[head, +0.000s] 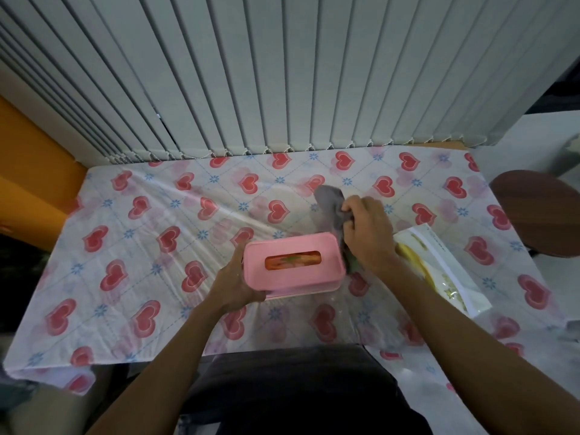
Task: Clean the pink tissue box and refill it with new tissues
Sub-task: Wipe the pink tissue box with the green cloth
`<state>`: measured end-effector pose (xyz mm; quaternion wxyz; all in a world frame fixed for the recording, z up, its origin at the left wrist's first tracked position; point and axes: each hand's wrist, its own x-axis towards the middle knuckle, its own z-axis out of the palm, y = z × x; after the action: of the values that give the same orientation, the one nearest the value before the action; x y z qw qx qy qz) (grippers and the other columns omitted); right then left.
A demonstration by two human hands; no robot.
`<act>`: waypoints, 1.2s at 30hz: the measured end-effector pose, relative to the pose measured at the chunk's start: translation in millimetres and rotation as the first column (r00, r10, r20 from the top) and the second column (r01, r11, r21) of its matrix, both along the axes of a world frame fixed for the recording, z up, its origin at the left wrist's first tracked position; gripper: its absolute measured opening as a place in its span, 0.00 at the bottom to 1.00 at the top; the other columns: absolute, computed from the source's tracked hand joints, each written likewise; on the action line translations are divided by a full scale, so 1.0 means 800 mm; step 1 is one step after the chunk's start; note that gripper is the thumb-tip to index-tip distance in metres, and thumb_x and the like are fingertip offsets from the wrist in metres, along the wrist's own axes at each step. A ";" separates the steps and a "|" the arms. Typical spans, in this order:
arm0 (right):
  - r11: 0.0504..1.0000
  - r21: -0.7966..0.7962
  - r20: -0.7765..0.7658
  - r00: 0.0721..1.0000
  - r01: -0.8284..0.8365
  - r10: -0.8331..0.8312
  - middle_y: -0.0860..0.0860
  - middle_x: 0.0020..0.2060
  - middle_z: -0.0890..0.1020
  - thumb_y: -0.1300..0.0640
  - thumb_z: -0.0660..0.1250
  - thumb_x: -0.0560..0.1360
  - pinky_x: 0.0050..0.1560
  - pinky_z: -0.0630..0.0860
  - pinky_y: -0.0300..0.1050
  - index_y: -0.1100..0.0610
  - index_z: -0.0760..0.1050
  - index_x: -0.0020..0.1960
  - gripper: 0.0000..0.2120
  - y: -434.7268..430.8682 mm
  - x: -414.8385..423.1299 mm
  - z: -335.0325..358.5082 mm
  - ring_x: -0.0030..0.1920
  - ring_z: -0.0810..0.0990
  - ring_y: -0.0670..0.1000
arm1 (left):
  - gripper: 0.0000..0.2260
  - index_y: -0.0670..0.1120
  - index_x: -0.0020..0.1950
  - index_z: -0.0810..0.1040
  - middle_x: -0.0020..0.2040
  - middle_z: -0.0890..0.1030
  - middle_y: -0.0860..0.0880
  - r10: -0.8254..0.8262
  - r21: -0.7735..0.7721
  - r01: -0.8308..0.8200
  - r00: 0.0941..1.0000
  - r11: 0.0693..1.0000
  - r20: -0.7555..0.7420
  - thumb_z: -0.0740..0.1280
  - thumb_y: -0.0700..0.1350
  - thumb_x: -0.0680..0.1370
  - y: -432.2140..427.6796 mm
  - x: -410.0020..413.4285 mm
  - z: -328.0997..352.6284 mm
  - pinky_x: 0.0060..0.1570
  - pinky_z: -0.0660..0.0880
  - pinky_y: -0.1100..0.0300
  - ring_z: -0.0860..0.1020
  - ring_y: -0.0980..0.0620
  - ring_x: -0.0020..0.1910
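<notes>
The pink tissue box [293,265] is held just above the table near its front middle, its oval slot facing up and the heart cloth showing through it. My left hand [233,284] grips the box's left end. My right hand [367,235] clutches a grey cloth [331,211] and presses it against the box's right end. A white and yellow pack of new tissues [439,271] lies on the table to the right of my right forearm.
The table wears a white cloth with red hearts [141,246]. Grey vertical blinds [251,73] hang along its far edge. A dark round stool [539,211] stands off the right side, an orange wall [28,171] on the left.
</notes>
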<state>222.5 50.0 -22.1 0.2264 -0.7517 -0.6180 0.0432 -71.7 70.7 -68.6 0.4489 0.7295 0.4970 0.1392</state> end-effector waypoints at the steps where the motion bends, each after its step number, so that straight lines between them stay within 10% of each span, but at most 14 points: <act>1: 1.000 0.010 -0.035 0.999 0.013 -0.013 0.54 0.44 0.77 0.64 0.65 0.73 0.43 0.76 0.47 0.57 0.74 0.50 0.07 0.013 -0.009 0.010 0.46 0.75 0.54 | 0.45 0.62 0.67 0.58 0.57 0.75 0.60 -0.002 0.007 0.002 1.000 1.000 -0.002 0.82 0.49 0.59 0.000 0.000 -0.001 0.47 0.80 0.63 0.78 0.56 0.55; 4: 0.990 -0.028 -0.065 0.989 -0.135 0.133 0.47 0.42 0.79 0.59 0.66 0.75 0.45 0.78 0.42 0.51 0.78 0.49 0.05 0.035 -0.063 0.024 0.44 0.78 0.48 | 0.47 0.61 0.69 0.57 0.58 0.76 0.58 0.002 0.015 -0.001 1.000 1.000 -0.031 0.81 0.50 0.58 0.001 -0.001 -0.006 0.47 0.81 0.59 0.79 0.54 0.55; 9: 0.840 -0.353 -0.011 0.899 -0.413 0.438 0.53 0.65 0.73 0.53 0.60 0.77 0.67 0.63 0.58 0.52 0.70 0.67 0.18 0.035 -0.165 -0.026 0.67 0.67 0.58 | 0.55 0.57 0.75 0.51 0.56 0.78 0.51 0.073 0.008 -0.072 0.993 0.997 -0.097 0.81 0.47 0.57 0.004 -0.003 -0.018 0.43 0.80 0.55 0.79 0.48 0.50; 17: 0.880 -0.337 0.039 0.929 -0.335 0.368 0.51 0.71 0.71 0.47 0.46 0.82 0.67 0.64 0.57 0.51 0.66 0.73 0.23 0.016 -0.083 -0.049 0.68 0.70 0.58 | 0.49 0.67 0.68 0.55 0.57 0.75 0.57 0.045 0.045 -0.045 0.999 0.998 -0.001 0.81 0.49 0.58 -0.002 0.000 -0.013 0.42 0.76 0.65 0.78 0.56 0.51; 25: 0.975 -0.223 -0.161 0.985 0.021 -0.058 0.56 0.57 0.80 0.53 0.57 0.82 0.59 0.78 0.53 0.55 0.74 0.67 0.17 0.015 -0.017 -0.003 0.57 0.78 0.55 | 0.45 0.67 0.66 0.58 0.56 0.76 0.62 0.033 0.050 -0.035 0.999 0.998 0.038 0.81 0.52 0.58 -0.004 0.003 -0.010 0.43 0.80 0.68 0.78 0.63 0.53; 31: 0.920 -0.177 -0.178 0.931 -0.349 0.319 0.55 0.35 0.75 0.49 0.48 0.82 0.42 0.81 0.54 0.61 0.75 0.45 0.22 0.040 -0.151 0.028 0.37 0.78 0.55 | 0.51 0.59 0.72 0.54 0.50 0.77 0.58 0.088 -0.003 -0.089 0.989 0.996 -0.121 0.81 0.50 0.57 0.000 -0.002 -0.025 0.39 0.79 0.61 0.79 0.56 0.45; 36: 0.874 -0.274 -0.057 0.914 -0.402 0.402 0.55 0.57 0.78 0.57 0.61 0.77 0.61 0.70 0.55 0.57 0.71 0.61 0.13 0.037 -0.192 -0.026 0.58 0.75 0.57 | 0.42 0.52 0.64 0.62 0.42 0.79 0.55 0.136 -0.007 -0.141 0.965 0.990 -0.225 0.81 0.50 0.56 0.003 -0.006 -0.040 0.29 0.77 0.64 0.81 0.56 0.37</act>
<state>68.9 79.9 -42.5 0.1036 -0.6312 -0.7483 0.1756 -76.2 73.3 -100.6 0.3875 0.6987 0.5958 0.0812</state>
